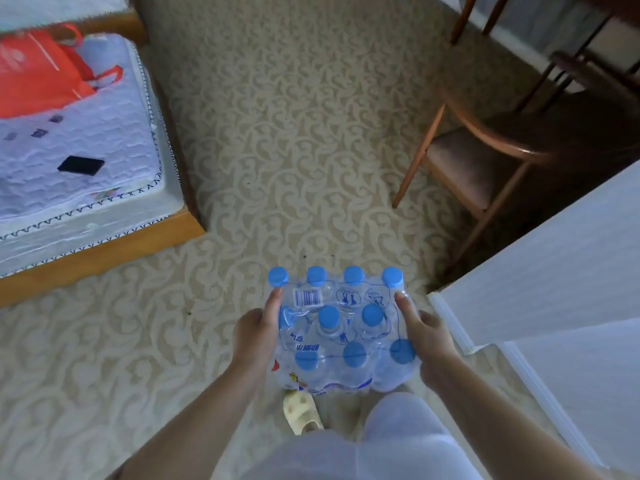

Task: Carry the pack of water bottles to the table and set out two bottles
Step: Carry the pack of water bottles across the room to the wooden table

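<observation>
A shrink-wrapped pack of water bottles (341, 329) with blue caps is held in front of me above the patterned carpet. My left hand (258, 332) grips the pack's left side, thumb lying on top of the wrap. On the opposite side my right hand (424, 336) clasps it the same way. The pack is level, caps facing up, with a barcode label near its far edge. A round dark wooden table (540, 133) stands at the upper right, partly cut off by the frame.
A bed (104, 188) in a wooden frame fills the left, with a red bag (41, 77) and a black phone (81, 165) on it. A wooden chair (460, 161) sits under the table. A white wall corner (554, 271) juts in at the right. My slipper (301, 412) shows below.
</observation>
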Tool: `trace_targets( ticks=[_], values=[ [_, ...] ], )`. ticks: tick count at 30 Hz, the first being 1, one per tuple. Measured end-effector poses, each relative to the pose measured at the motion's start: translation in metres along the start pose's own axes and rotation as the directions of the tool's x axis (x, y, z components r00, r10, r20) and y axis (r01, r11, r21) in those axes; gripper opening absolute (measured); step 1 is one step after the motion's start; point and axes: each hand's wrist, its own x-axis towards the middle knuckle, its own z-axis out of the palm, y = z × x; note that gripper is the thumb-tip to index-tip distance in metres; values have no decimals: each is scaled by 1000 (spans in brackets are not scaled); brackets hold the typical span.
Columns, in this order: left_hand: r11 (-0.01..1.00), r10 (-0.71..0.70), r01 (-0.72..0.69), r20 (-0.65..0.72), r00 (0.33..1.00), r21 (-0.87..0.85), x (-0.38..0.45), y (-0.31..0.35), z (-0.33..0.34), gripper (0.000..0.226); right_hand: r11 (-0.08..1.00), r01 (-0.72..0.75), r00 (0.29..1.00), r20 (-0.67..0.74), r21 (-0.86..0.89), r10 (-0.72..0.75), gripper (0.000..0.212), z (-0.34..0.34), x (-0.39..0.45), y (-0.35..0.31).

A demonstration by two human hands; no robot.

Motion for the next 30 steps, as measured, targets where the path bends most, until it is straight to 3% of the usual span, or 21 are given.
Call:
trace_targets(
  ticks=[5,10,15,26,30],
  values=[
    [999,-43,40,-79,996,-37,68,54,19,55,1000,9,1000,21,-5,-9,81,22,59,-61],
    [981,-130,112,-109,985,-160,128,106,42,37,1000,7,1000,22,-18,-6,54,43,125,-123],
    [968,-190,159,-152,970,-192,187,158,55,32,993,-16,1000,16,-114,17,43,64,184,-190],
    [966,-198,179,-89,976,-189,336,263,46,29,991,-38,999,-9,-132,37,21,159,277,-321],
    [988,-111,105,-45,993,-109,402,300,40,30,993,-52,997,-60,-106,45,25,194,309,-362]
  ],
)
